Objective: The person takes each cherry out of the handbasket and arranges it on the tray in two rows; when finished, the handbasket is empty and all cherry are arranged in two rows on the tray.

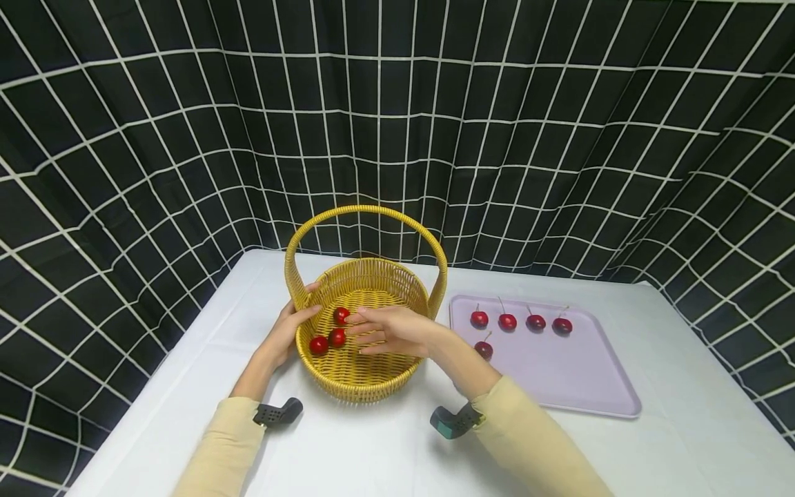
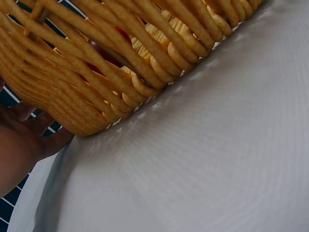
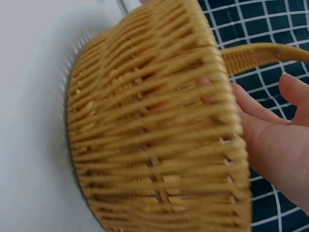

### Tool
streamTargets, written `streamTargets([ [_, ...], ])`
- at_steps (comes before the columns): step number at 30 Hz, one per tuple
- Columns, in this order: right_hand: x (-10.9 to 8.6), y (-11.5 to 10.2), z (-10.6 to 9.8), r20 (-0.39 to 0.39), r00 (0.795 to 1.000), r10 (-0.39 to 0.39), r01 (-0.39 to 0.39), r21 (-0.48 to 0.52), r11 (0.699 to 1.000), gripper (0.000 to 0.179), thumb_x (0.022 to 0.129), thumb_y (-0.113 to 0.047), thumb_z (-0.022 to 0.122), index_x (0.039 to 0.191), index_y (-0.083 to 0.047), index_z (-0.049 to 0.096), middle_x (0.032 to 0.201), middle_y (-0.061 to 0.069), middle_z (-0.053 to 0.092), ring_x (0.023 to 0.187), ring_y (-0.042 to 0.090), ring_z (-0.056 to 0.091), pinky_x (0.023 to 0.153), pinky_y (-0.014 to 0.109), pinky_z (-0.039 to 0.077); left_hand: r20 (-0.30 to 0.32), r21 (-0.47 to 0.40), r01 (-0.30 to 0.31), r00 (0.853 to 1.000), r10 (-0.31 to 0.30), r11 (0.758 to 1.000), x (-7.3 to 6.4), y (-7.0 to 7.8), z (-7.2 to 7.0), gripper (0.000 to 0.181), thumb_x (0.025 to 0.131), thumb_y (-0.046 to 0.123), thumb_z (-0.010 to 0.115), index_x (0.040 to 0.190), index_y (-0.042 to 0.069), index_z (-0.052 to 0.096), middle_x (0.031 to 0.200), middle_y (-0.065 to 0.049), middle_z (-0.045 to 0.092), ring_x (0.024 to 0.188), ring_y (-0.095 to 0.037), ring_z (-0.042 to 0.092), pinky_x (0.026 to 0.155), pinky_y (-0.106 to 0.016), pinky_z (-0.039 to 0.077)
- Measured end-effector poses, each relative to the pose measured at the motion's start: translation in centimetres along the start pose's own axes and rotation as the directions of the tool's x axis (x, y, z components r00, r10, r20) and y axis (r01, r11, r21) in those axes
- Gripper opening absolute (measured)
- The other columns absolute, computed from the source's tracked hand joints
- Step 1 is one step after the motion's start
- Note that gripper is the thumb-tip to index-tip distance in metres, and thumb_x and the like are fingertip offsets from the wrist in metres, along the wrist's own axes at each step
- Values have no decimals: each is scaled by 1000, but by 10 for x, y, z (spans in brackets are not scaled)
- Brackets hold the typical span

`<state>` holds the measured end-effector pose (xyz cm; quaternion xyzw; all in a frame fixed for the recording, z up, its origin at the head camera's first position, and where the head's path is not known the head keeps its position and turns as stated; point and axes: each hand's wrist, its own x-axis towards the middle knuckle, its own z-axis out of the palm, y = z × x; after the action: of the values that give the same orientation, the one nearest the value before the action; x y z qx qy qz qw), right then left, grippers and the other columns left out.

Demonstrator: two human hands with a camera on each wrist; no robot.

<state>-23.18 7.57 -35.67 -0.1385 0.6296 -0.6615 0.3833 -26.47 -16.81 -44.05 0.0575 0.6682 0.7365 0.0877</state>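
Note:
A yellow wicker basket (image 1: 363, 386) with a tall arched handle stands on the table. My left hand (image 1: 284, 333) grips its left rim near the foot of the handle, thumb over the edge and fingers along the outside. In the left wrist view, the fingers (image 2: 46, 140) touch the basket's outer wall (image 2: 72, 82). Three red cherries (image 1: 337, 337) lie inside at the left. My right hand (image 1: 397, 330) hovers over the basket's opening, fingers spread toward the cherries and nothing held. The right wrist view shows that hand (image 3: 280, 140) beyond the near rim, partly hidden by the weave.
To the right of the basket lies a pale purple tray (image 1: 559, 379). Several stemmed cherries (image 1: 507, 322) sit on it, most in a row along its far side. A white cloth (image 1: 366, 449) covers the table, and a black curtain with white grid lines (image 1: 397, 138) hangs behind.

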Motion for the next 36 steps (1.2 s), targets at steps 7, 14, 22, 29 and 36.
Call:
streamTargets([
  [7, 22, 6, 10, -29, 999, 40, -41, -20, 999, 56, 102, -33, 43, 138, 10, 39, 137, 26, 46, 126, 38, 44, 101, 45, 40, -2, -4, -11, 1000, 11, 1000, 0, 0, 1, 58, 96, 16, 50, 150, 15, 28, 153, -13, 23, 135, -33, 29, 108, -49, 27],
  [14, 42, 10, 19, -65, 991, 118, -120, -37, 992, 58, 103, -35, 40, 139, 9, 38, 135, 25, 47, 126, 39, 44, 101, 47, 39, -3, -4, -10, 1000, 10, 1000, -1, 0, 0, 57, 97, 15, 49, 150, 15, 28, 153, -14, 23, 135, -33, 28, 108, -50, 27],
  [22, 56, 16, 23, -117, 984, 136, -139, -23, 990, 58, 103, -35, 39, 139, 11, 36, 138, 28, 43, 126, 40, 42, 102, 48, 38, -6, -24, -11, 1000, 11, 1000, 0, 1, 2, 56, 96, 13, 50, 149, 15, 29, 152, -14, 24, 135, -33, 28, 108, -51, 26],
  [29, 67, 19, 27, -166, 972, 165, -164, 18, 986, 50, 103, -28, 40, 132, 12, 45, 121, 24, 54, 110, 40, 56, 92, 45, 48, 0, -43, -27, 1000, 27, 999, 0, 1, 2, 58, 95, 12, 51, 148, 12, 29, 151, -15, 25, 134, -32, 28, 108, -50, 24],
  [36, 71, 21, 32, -152, 971, 184, -183, 20, 983, 30, 99, -13, 52, 117, 9, 58, 101, 20, 60, 90, 33, 65, 85, 40, 52, 17, -33, -43, 999, 44, 999, 1, 1, 1, 57, 95, 13, 50, 149, 11, 28, 152, -15, 25, 135, -33, 28, 110, -49, 22],
])
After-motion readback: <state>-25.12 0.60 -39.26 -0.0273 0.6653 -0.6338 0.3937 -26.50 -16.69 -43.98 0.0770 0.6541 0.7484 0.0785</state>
